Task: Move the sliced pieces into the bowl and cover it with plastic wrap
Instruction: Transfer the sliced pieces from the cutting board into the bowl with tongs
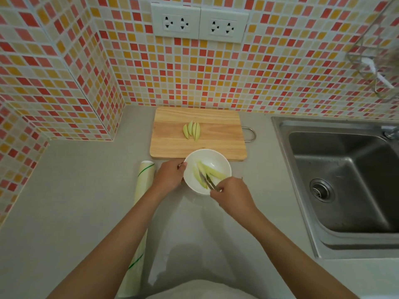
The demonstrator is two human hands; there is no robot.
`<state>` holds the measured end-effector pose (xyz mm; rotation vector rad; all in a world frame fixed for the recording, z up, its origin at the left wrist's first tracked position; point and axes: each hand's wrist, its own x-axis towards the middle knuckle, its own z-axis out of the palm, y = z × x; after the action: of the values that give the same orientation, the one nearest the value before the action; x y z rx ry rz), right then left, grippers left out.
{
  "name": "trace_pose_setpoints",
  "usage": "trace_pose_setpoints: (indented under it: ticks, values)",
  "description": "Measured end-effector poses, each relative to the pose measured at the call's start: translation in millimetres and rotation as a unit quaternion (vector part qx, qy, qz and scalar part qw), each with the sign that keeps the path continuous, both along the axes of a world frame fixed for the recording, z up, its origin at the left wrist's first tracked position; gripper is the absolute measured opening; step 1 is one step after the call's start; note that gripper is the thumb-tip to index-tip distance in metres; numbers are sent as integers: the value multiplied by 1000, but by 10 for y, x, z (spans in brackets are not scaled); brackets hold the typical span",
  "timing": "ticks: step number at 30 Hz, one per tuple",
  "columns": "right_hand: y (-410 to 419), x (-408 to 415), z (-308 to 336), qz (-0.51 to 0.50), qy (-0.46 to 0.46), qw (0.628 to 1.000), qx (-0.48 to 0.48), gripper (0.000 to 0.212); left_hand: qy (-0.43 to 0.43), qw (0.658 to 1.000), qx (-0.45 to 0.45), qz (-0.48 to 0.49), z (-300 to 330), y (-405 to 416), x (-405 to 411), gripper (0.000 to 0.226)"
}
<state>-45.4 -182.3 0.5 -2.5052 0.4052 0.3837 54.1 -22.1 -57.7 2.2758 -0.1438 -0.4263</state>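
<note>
On the board (pixel 198 134), four slices (pixel 192 130).

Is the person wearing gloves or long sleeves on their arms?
No. Both the left hand and the right hand are bare, with no gloves, rings or watch showing. The forearms are uncovered too; no sleeves reach into view. Something white shows at the bottom edge, perhaps clothing.

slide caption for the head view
Right hand tongs slices into bowl held by left hand; more wait on board.
</note>
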Motion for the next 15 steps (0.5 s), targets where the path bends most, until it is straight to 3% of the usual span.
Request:
trace_pose_setpoints:
  ticks: [3,9,15]
  values:
    - [5,63,-21,17,-2,999,-42,29,7,1000,-6,-2,19,9,-2,36]
    - [-54,864,73,-55,-89,995,-9,38,-2,1000,-10,-6,43,9,-9,39]
    - [125,1526,-93,-21,-50,997,-57,32,-5,1000,-11,-14,57,15,-6,36]
